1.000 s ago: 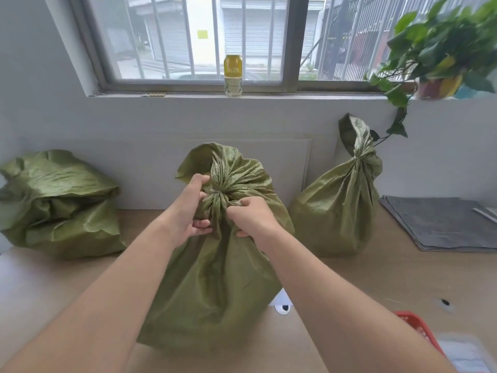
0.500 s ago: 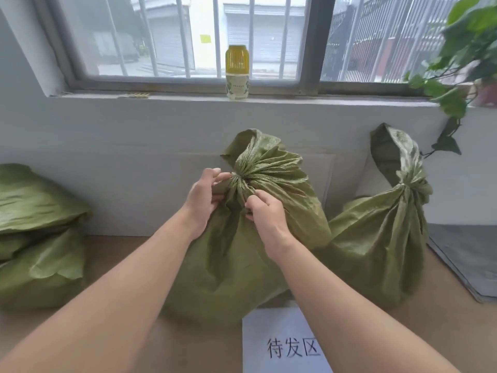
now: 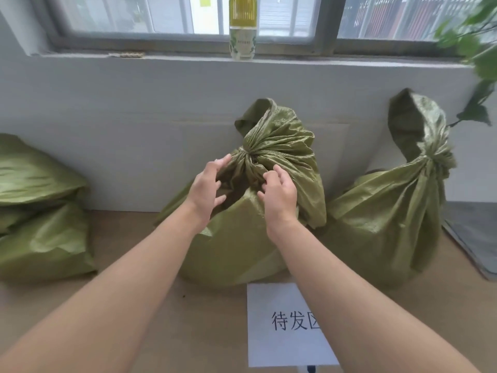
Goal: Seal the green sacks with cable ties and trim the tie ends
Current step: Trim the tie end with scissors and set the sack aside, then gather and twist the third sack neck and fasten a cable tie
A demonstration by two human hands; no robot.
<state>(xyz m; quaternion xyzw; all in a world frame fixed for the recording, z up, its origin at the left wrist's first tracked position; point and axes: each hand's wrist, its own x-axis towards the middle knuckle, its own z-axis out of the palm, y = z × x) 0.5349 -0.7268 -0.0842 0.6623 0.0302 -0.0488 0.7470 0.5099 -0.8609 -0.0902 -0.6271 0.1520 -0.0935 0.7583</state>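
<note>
A green woven sack (image 3: 242, 246) stands against the white wall, its neck gathered into a tight bunch at the top. My left hand (image 3: 207, 187) hovers just left of the bunched neck with fingers spread, fingertips near the fabric. Just right of the neck is my right hand (image 3: 279, 195), fingers loosely bent and brushing the sack. Neither hand holds anything. A second green sack (image 3: 390, 216) with a cinched neck leans to the right. I cannot make out a cable tie on either neck.
Slumped green sacks (image 3: 40, 211) lie at the left on the brown tabletop (image 3: 161, 305). A white paper sign (image 3: 282, 324) lies in front of the middle sack. A grey mat (image 3: 476, 232) is at the right, with a bottle (image 3: 242, 28) and plant leaves (image 3: 481, 55) at the window sill.
Both hands have let go of the sack's neck and opened beside it. The sack now rests further back against the wall, behind the paper sign.
</note>
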